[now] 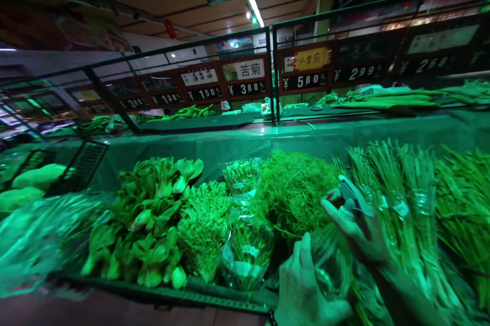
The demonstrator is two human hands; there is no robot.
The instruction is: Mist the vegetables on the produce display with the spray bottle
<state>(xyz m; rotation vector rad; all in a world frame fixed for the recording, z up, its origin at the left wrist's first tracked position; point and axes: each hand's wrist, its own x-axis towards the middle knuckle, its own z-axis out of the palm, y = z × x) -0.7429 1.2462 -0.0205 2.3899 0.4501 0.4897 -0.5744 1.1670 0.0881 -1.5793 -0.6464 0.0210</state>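
Nearest, lower right of centre: left hand (300, 285), fingers slightly fanned, thumb out wide, at a film-wrapped bundle (332, 265). Can't tell if it's touching or gripping. Bracelet (271, 318) on that wrist. Right hand (360, 234) just above, fingers curled round a small pale-topped tool (352, 194); type unclear.

Status: bundle between/below the hands already has clear film on it; can't see whether it's closed. Two clear packs (247, 252) (242, 175) mid-frame look finished, white labels on, print unreadable. Banded long-stem bunches (415, 203) at right also look done. Still loose: leafy heads (151, 224) left of centre, frilly greens (204, 221), feathery greens (294, 185) at centre.

Left edge: plastic sheet (49, 234), black crate (86, 163) tilted behind it.

Far, across upper middle: price boards. 苦菊 (247, 78) ¥3.88; left of it ¥1.50 (202, 92), then ¥1.38 (166, 97). Right: yellow handwritten card (311, 59) over ¥5.80, then ¥2.99 (356, 72), ¥2.68 (429, 64). Others too blurred. No brand legible.
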